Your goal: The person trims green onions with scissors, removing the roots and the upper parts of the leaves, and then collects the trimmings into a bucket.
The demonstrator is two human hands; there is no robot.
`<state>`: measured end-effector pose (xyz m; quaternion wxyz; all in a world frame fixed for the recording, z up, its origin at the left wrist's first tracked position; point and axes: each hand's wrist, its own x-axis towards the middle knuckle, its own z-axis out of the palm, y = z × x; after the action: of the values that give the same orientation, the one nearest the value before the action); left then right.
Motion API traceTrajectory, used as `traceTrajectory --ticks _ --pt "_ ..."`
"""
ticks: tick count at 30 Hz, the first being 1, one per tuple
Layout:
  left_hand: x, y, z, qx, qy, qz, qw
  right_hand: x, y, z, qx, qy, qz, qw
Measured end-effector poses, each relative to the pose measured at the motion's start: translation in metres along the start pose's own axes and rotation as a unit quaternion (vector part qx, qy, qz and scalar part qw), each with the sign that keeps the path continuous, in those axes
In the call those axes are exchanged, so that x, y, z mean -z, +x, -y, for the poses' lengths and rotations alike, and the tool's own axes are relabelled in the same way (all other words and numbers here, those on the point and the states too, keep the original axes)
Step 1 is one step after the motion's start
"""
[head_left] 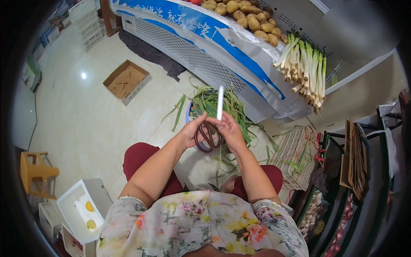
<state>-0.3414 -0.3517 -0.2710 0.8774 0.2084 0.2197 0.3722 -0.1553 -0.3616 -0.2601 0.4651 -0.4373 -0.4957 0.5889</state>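
Scissors with large dark brown loop handles are between my two hands, handles toward me. My left hand is closed on them, and a blade seems to point away from me. My right hand is closed at the lower end of a narrow bright white strip that stands up from the fingers; its kind is unclear. The right fingers are also close to the scissor handles. Beneath and beyond both hands lies a heap of green leaf trimmings, partly covering a blue-rimmed container.
A display case ahead holds potatoes and leeks. A cardboard box lies left on the floor. At right are a white woven basket and racks with garlic. A yellow stool and white bin stand left.
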Motion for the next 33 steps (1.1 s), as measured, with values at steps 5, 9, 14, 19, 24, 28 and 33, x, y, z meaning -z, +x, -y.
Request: traceTrajectory --ticks 5,9,14,19,24,28,33 --pt "-0.007 0.006 0.000 -0.024 -0.024 -0.018 0.999 0.064 0.014 -0.015 0.129 -0.355 -0.174 0.909" --pt "0.002 0.011 0.003 -0.021 -0.033 0.026 0.999 0.156 0.081 -0.064 -0.077 -0.292 -0.328 0.895" --pt "-0.009 0.008 0.000 -0.023 -0.015 0.018 0.999 0.164 0.172 -0.084 -0.153 -0.447 -0.225 0.852" --pt "-0.001 0.006 0.002 -0.036 -0.007 0.017 0.999 0.090 0.198 -0.084 -0.094 -0.533 -0.060 0.839" --pt "-0.013 0.006 0.006 -0.024 0.059 0.067 0.996 0.083 0.170 -0.117 0.013 -0.666 0.003 0.746" --pt "-0.013 0.000 0.014 -0.013 0.122 0.068 0.990 0.078 0.172 -0.132 -0.003 -0.658 0.059 0.751" --pt "-0.024 0.000 0.008 0.013 0.112 0.066 0.991 0.104 0.200 -0.152 0.028 -0.659 0.072 0.748"
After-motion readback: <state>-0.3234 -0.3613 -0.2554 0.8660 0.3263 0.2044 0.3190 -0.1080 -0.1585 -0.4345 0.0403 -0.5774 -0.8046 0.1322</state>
